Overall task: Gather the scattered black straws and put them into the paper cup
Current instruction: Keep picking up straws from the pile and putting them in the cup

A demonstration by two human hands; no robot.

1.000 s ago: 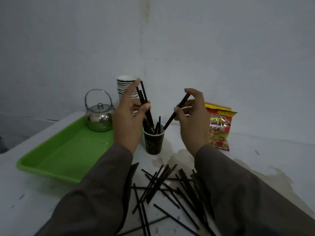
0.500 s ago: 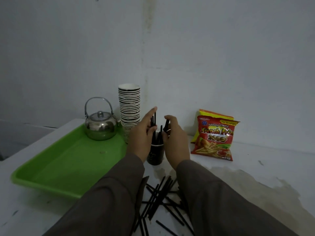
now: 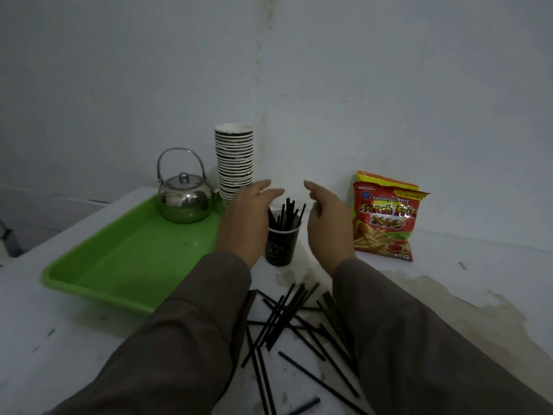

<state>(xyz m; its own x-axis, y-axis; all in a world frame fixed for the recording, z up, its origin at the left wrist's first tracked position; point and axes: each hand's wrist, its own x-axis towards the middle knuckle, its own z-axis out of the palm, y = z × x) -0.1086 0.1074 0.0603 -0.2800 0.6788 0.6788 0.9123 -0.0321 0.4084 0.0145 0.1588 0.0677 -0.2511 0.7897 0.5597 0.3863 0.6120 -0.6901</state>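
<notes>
A dark paper cup (image 3: 280,247) stands on the white table with several black straws (image 3: 288,214) sticking up out of it. My left hand (image 3: 246,218) hovers just left of the cup and my right hand (image 3: 326,224) just right of it. Both hands have relaxed, straight fingers and hold nothing. Several more black straws (image 3: 287,319) lie scattered on the table in front of the cup, between my two sleeves. Part of that pile is hidden under my right sleeve.
A green tray (image 3: 125,259) sits to the left with a steel kettle (image 3: 185,196) at its far end. A tall stack of paper cups (image 3: 234,158) stands behind the cup. A red snack bag (image 3: 386,217) leans against the wall on the right.
Both hands held straws above the cup, lowered them into it and let go. Now the hands are open and drawn apart on either side of the cup.
</notes>
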